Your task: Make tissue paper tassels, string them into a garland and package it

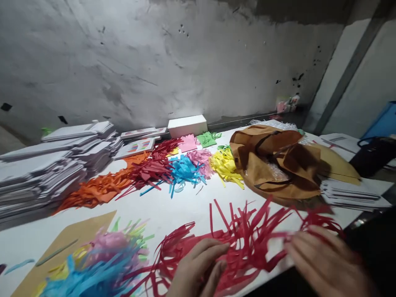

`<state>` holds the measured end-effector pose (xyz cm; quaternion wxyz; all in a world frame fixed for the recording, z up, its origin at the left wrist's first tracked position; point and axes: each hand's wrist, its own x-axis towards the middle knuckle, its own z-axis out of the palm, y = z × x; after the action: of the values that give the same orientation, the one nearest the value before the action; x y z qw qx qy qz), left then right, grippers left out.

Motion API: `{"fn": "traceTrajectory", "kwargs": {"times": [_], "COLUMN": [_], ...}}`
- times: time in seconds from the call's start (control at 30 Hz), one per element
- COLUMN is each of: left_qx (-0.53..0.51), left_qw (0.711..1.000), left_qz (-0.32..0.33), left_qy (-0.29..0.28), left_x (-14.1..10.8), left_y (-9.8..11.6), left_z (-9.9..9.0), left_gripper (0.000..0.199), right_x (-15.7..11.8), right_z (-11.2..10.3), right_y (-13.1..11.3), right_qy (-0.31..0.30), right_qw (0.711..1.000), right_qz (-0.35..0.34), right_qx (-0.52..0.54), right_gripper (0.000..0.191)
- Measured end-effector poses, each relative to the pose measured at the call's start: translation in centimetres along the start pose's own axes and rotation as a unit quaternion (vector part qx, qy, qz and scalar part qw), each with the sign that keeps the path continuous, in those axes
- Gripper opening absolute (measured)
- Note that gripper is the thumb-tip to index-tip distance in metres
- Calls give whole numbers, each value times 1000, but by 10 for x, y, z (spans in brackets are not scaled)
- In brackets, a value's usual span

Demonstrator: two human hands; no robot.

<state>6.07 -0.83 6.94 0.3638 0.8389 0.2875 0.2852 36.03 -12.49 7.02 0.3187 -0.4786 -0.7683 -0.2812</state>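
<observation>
Red fringed paper [253, 247], cut into many thin strips, lies spread along the front of the white table. Over its left part is my left hand [201, 266], fingers bent and thumb apart, with nothing visible between them. My right hand [324, 258], blurred by motion, is at the right end of the red paper. Its fingers are together, and a red strip runs to their tips. Left of my left hand sits a loose heap of blue fringed paper [89, 276] with pink fringed paper [108, 247], plus some yellow and green strips.
Tall stacks of white paper [71, 152] stand at the left. Bunches of orange fringe [99, 187], dark red fringe [151, 169], blue fringe [187, 171] and yellow fringe [225, 165] lie mid-table. A white box [187, 126] is behind. A crumpled brown bag [272, 161] sits right.
</observation>
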Motion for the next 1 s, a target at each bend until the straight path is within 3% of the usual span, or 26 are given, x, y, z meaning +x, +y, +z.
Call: {"fn": "traceTrajectory", "kwargs": {"times": [0.03,0.07,0.17,0.23,0.33,0.4,0.47,0.57,0.67,0.73,0.83,0.93,1.0], "left_qx": [-45,-99,-275,-352,-409,-398,-324,-242,-306,-349,-385,-409,-424], "left_qw": [999,992,931,882,845,846,875,912,885,853,826,835,855], "left_qz": [-7,-26,-157,-240,-276,-258,-232,-229,-283,-305,-304,-273,-229], "left_qy": [-29,-71,-183,-202,-207,-241,-275,-238,-206,-241,-276,-247,-191], "left_x": [12,24,54,65,71,75,82,100,122,133,142,147,148], "left_y": [12,23,37,37,33,32,32,32,33,34,34,34,32], "left_z": [8,16,42,54,64,64,61,53,54,61,76,89,97], "left_gripper": [28,32,49,54,53,48,40,39,46,44,39,38,38], "right_x": [12,23,41,40,29,23,18,13,10,10,12,10,5], "right_z": [0,1,6,8,14,19,23,24,26,29,33,40,48], "right_y": [-14,-24,-34,-30,-20,-13,-5,10,23,29,34,37,36], "right_qy": [-27,-18,23,40,70,103,123,112,91,93,106,118,110], "right_qw": [996,994,996,998,997,993,988,987,991,993,991,980,962], "right_qz": [-84,-104,-75,-44,13,38,61,93,80,61,67,127,193], "right_qx": [-23,-38,-46,-31,10,50,74,67,52,41,47,98,161], "right_gripper": [38,44,43,38,32,27,24,23,25,24,24,21,22]}}
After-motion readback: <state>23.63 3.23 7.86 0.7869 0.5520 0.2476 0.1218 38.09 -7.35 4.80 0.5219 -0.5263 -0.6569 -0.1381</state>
